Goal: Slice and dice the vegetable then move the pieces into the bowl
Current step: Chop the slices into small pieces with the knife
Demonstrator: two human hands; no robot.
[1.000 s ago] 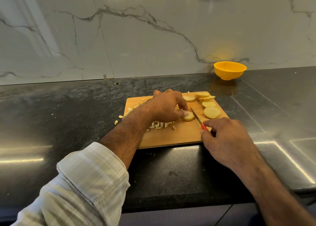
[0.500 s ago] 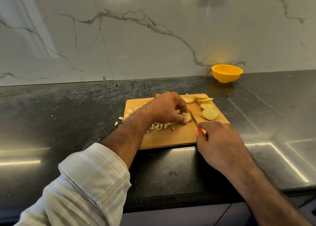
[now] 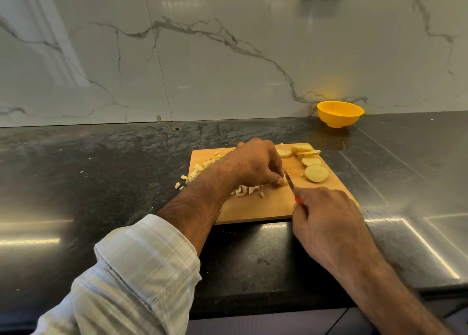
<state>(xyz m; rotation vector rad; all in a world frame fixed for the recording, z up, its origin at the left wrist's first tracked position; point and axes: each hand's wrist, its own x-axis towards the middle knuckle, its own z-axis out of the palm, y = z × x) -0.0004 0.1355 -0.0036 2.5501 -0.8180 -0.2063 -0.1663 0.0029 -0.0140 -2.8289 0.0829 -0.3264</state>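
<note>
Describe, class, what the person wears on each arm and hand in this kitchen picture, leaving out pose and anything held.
The left arm has a pale sleeve with faint checked stripes, its buttoned-style cuff rolled back to mid-forearm, leaving the forearm bare and hairy. The right arm is bare as far as the picture shows, with no sleeve in view. Neither the left hand nor the right hand shows a glove, ring or watch.

My left hand reaches toward 1 o'clock, knuckles up, fingers curled down and pinching a piece under the fingertips. Its forearm is bare, with the sleeve rolled back near the elbow. My right hand comes in from 5 o'clock, back of the hand up, fingers wrapped round a knife handle, forearm bare. The two hands sit close, not touching.
</note>
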